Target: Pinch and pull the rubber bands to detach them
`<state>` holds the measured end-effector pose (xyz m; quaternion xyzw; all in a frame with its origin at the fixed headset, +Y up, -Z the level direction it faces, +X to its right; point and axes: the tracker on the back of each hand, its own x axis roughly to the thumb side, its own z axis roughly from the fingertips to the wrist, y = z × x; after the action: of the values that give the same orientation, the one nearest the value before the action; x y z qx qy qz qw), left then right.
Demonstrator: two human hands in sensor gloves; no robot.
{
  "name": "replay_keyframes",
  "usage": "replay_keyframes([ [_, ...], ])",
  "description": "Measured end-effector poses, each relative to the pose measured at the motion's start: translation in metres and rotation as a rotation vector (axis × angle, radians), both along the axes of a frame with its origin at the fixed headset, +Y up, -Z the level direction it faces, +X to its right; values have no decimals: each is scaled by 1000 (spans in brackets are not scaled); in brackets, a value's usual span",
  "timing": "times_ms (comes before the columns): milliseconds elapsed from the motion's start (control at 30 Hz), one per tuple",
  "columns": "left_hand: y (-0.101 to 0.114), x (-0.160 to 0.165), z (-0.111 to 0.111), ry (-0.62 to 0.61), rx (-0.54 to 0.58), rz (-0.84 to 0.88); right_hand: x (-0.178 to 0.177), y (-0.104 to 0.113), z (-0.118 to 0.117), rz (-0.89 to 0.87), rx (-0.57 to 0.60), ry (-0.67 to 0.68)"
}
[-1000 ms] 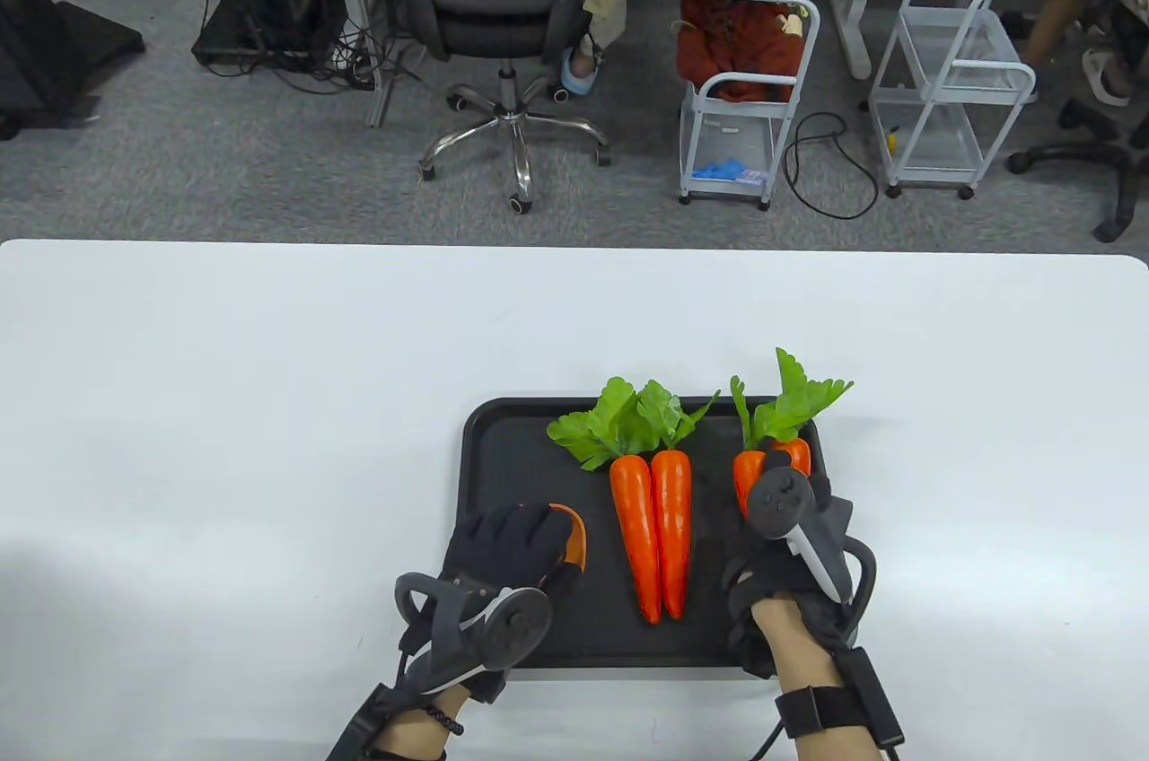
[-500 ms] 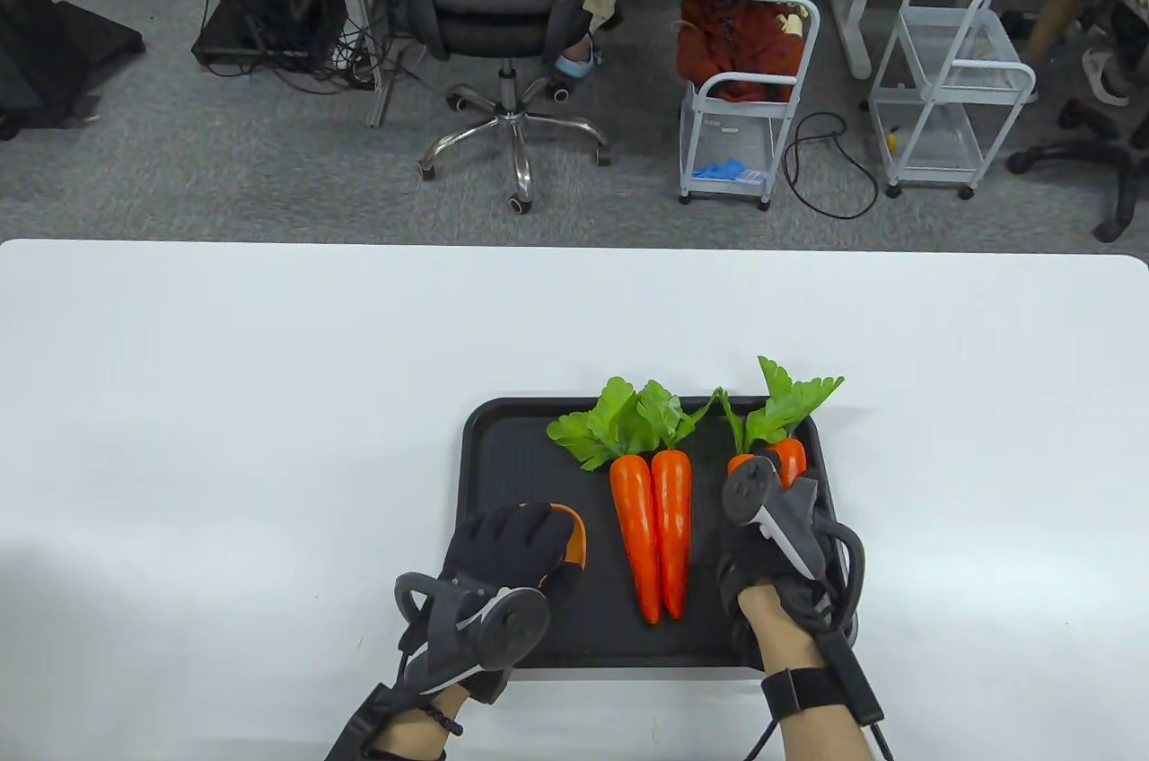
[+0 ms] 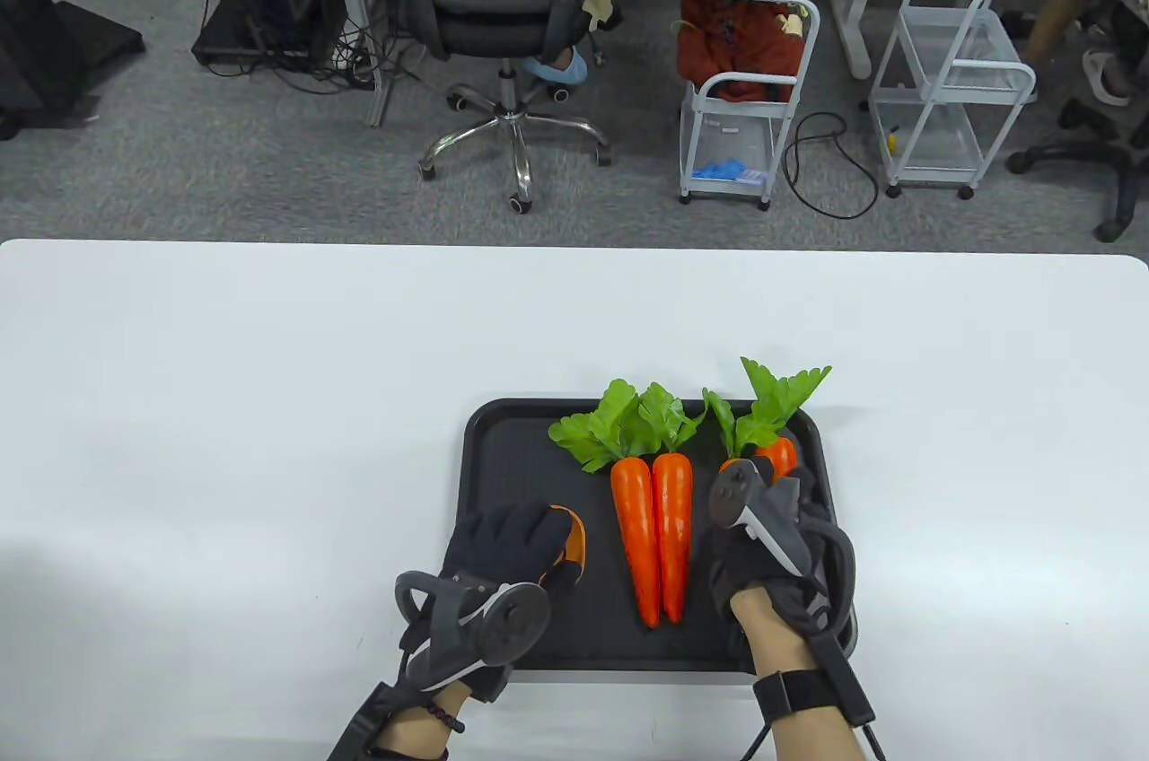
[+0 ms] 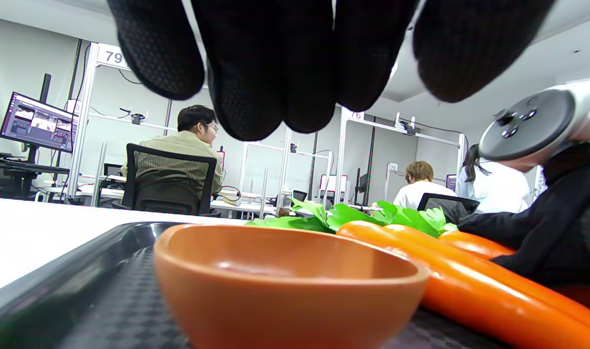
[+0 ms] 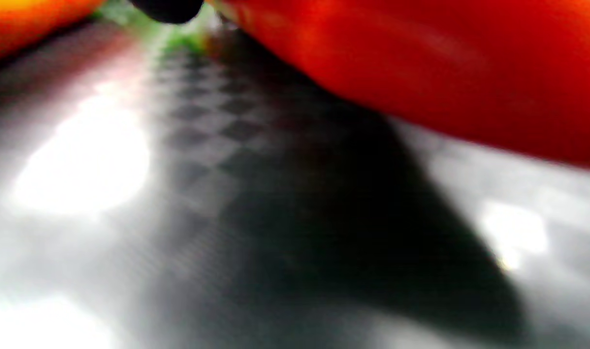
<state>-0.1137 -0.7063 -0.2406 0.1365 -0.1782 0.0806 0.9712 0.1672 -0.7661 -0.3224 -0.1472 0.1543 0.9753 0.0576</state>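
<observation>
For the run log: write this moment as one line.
left hand: over bowl | right hand: on right carrots | tray

The setting is an office-style lab. Beyond the white tabletop (image 3: 269, 402) lies grey carpet with a swivel chair (image 3: 503, 16), tangled cables (image 3: 314, 61) and white wire carts (image 3: 951, 88). The left wrist view shows numbered metal frames (image 4: 88, 106), a monitor (image 4: 37, 123) and seated people (image 4: 190, 140) at desks.

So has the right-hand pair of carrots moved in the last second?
Yes. The right carrot pair under the right hand shifted left, toward the middle carrots, judged against the tray.
</observation>
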Motion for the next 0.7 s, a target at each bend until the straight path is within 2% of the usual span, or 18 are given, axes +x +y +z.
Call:
replay_keyframes([
  [133,-2,-1,-2,17,-25,-2,4,13,9,-53,95,35],
  [400,-6,3,-4,87,-93,-20,-7,37,29,-67,262,197],
  [700,-9,9,-6,114,-129,-45,-20,41,48,-142,358,357],
])
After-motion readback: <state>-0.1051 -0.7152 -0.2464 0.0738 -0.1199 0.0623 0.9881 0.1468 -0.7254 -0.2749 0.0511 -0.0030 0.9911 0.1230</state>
